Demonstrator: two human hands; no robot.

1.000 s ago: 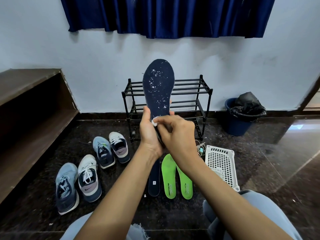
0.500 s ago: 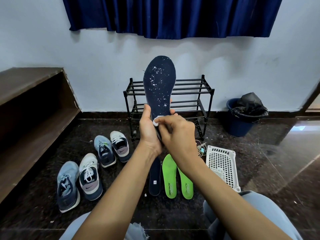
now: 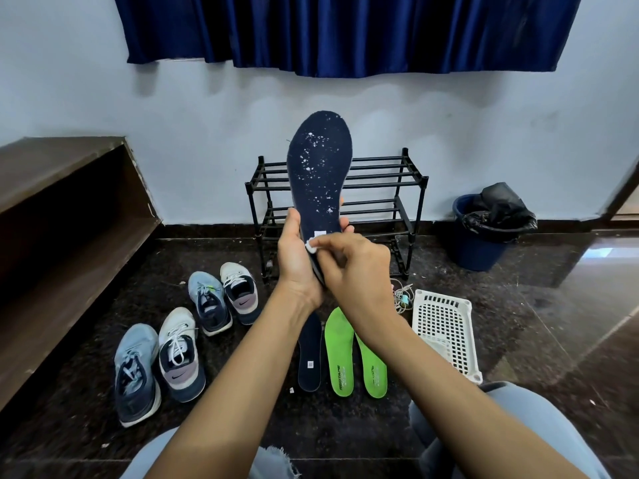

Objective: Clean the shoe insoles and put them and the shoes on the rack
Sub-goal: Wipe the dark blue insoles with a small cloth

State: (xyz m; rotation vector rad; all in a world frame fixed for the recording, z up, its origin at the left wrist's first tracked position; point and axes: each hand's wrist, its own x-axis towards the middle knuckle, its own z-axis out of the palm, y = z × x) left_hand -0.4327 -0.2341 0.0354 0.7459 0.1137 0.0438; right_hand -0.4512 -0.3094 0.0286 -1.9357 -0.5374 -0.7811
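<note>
In front of the rack (image 3: 337, 188), the left hand (image 3: 297, 261) grips the speckled insole (image 3: 320, 167) upright. The right hand (image 3: 356, 267), pinching a white wad (image 3: 312, 244), has barely shifted along its heel, so cleaning has hardly progressed.

white wall (image 3: 103, 81) | navy curtain (image 3: 345, 29) | dark polished floor (image 3: 518, 323)

Head view, down over hands (image 3: 332, 267)

The right hand (image 3: 356, 267) has slid its small white wad (image 3: 313, 246) slightly lower and leftward along the navy insole (image 3: 320, 174); the insole's label now shows above it.
</note>
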